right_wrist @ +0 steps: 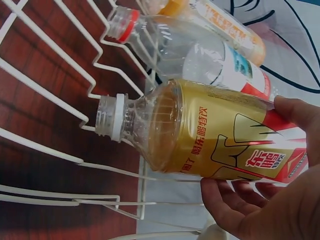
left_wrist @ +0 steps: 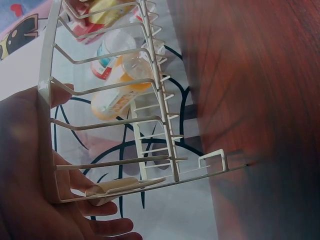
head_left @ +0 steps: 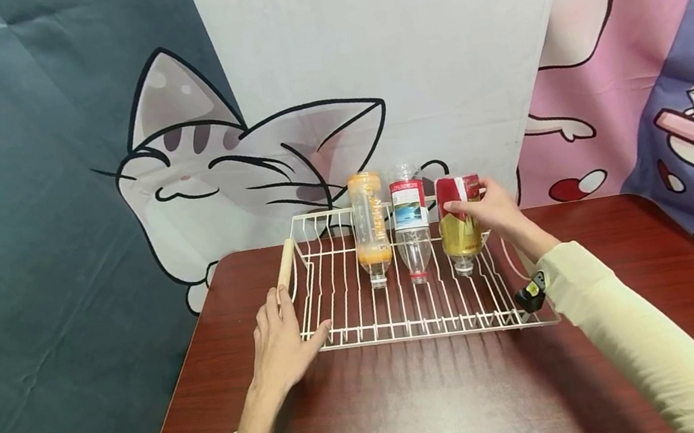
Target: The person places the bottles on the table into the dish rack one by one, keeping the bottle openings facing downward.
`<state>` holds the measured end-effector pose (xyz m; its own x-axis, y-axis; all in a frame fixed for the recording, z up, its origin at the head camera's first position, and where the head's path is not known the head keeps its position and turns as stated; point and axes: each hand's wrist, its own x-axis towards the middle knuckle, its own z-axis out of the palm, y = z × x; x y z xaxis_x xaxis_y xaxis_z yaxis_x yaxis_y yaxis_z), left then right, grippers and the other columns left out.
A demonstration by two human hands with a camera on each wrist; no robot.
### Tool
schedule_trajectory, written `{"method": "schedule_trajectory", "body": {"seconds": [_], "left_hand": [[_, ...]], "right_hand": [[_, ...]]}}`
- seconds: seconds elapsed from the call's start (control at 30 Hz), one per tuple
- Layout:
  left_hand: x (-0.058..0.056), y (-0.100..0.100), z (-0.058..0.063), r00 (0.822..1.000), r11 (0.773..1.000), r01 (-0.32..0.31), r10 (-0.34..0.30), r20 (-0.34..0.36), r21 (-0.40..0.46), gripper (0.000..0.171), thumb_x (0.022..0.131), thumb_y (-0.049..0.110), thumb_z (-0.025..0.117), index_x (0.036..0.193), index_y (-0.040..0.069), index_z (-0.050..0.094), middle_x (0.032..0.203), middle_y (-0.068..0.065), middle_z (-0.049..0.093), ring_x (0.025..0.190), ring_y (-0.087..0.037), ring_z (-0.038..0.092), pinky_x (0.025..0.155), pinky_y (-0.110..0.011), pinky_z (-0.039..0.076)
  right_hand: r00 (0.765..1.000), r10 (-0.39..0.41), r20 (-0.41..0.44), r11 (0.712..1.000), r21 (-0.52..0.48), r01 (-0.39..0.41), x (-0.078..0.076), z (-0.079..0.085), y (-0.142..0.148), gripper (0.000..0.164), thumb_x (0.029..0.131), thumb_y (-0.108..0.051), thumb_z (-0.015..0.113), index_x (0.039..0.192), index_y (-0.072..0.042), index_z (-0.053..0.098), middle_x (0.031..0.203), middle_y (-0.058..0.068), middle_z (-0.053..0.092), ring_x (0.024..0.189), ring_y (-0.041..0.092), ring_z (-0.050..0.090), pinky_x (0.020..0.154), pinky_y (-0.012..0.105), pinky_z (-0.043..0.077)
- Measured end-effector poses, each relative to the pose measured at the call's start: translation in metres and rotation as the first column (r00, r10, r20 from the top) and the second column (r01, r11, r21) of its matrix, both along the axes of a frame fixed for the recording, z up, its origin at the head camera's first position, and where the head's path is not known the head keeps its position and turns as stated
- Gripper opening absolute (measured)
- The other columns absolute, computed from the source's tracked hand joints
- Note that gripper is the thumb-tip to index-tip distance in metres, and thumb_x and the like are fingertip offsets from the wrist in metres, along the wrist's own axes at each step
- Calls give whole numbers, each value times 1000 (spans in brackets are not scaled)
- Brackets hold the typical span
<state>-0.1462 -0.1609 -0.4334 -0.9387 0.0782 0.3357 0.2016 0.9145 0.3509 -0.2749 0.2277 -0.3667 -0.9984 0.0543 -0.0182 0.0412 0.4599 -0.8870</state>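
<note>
My right hand (head_left: 498, 214) grips an uncapped plastic bottle with a gold and red label (right_wrist: 215, 132) around its base end. The bottle is neck down over the right part of a white wire dish rack (head_left: 434, 336). Beside it in the rack, also neck down, are a clear bottle with a red and blue label (head_left: 410, 206) and an orange-labelled bottle (head_left: 369, 220). At the rack's left front corner, my left hand (head_left: 281, 348) lies against the frame with fingers extended, fingertips by the pale handle (head_left: 285, 264). In the left wrist view its thumb passes behind the rim.
The rack stands on a reddish-brown wooden table (head_left: 418, 409). Behind the table hangs a printed cloth (head_left: 413, 32) with cartoon figures, close to the rack's back side. A second handle on the rack's right side is partly hidden by my right arm.
</note>
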Motion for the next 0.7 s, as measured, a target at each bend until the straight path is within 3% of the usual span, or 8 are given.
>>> {"method": "schedule_trajectory", "body": {"seconds": [0.07, 0.37, 0.7], "left_hand": [[0, 0, 0, 1000, 1000, 1, -1, 3, 1, 100, 83, 51, 71, 148, -10, 27, 149, -28, 28, 127, -47, 34, 92, -63, 39], [0, 0, 1, 1000, 1000, 0, 0, 11, 8, 100, 84, 51, 70, 149, -9, 25, 150, -27, 27, 128, -46, 33, 93, -62, 38], [0, 1, 0, 1000, 1000, 1, -1, -8, 1, 98, 84, 50, 71, 148, -10, 28, 149, -28, 29, 127, -47, 35, 91, -63, 39]], "right_hand": [[1000, 9, 8, 1000, -8, -9, 0, -3, -1, 79, 87, -35, 74, 139, 9, 32, 126, 28, 47, 106, 34, 52, 86, 47, 50], [1000, -26, 0, 992, 122, 25, 2, -5, -2, 91, 89, -45, 69, 148, 5, 23, 130, 31, 47, 115, 41, 50, 95, 53, 44], [998, -62, 22, 973, 223, 56, -3, -11, -8, 92, 87, -42, 66, 151, 2, 16, 124, 33, 51, 111, 43, 52, 93, 54, 45]]}}
